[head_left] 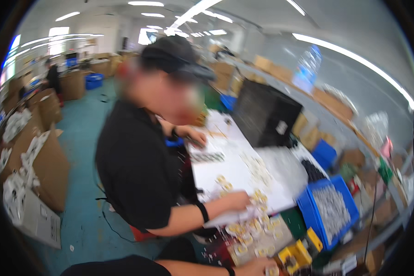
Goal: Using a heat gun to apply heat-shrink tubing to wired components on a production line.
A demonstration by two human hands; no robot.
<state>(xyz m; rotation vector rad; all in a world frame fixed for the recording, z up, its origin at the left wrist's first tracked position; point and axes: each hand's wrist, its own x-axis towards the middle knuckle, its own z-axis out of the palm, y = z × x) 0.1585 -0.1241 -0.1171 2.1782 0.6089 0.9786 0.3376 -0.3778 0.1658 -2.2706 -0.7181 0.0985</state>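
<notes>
At the lower edge my left hand (256, 266) reaches in from the left, a dark band on its wrist. Its fingers close on a small white-and-yellow part (272, 271), partly cut off by the picture's edge. Just beside the hand stands a yellow fixture (293, 257), which looks like a small press or jig. Beyond my hand, many similar white-and-yellow parts (244, 232) lie loosely spread at the near end of the bench. My right hand is out of the picture.
A person in a black shirt and cap (138, 161) sits close by, one hand (238, 201) among parts on the white tabletop (207, 175). A blue bin (303, 202) holds small pale pieces. A black box (267, 112) and a shelf with a bottle (307, 69) stand behind.
</notes>
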